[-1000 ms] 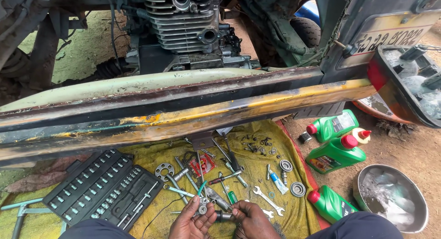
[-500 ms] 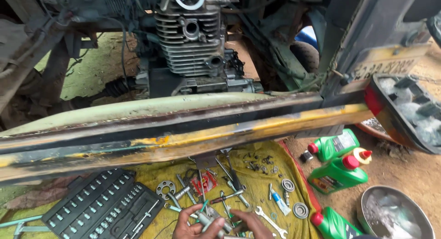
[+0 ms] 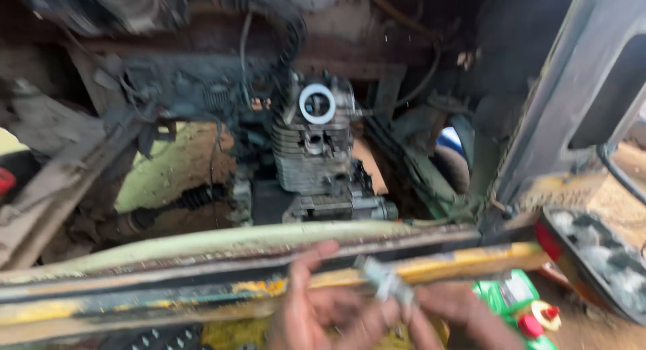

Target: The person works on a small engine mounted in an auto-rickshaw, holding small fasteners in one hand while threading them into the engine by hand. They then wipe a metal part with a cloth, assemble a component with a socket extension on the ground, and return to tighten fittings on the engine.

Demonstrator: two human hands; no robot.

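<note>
Both hands are pinching a small silvery metal fitting [image 3: 382, 283], left hand [image 3: 316, 309] and right hand [image 3: 449, 318] sharing the grip. Best steadying it squarely before lifting toward the grey finned engine block [image 3: 313, 148] beyond the worn yellow frame rail [image 3: 168, 293].

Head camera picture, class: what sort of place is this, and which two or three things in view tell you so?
Probably an outdoor vehicle repair spot. An exposed finned engine sits in the opened rear of a worn, yellow-painted vehicle body, bare dirt ground shows beneath it, and green oil bottles stand beside the person's hands.
</note>
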